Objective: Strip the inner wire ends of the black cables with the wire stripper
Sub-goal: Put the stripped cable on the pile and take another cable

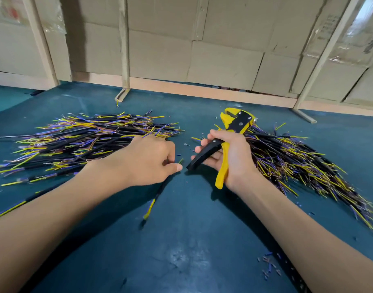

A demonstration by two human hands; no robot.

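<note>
Cable (158,195) middle, perhaps its grip, hidden under left hand (147,159).

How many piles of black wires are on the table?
2. One pile lies on the left, beyond the left hand. The other pile lies on the right, behind the right hand. A few loose cables lie apart.

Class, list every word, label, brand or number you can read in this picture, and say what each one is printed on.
No text can be read.
Cardboard wall, upper right: dark printed marks, too blurred to read.
Cardboard wall, upper left: a reddish mark, too blurred to read.
Wire stripper held in the right hand: no brand or number visible.
Black cables and the green table: no print visible.
</note>
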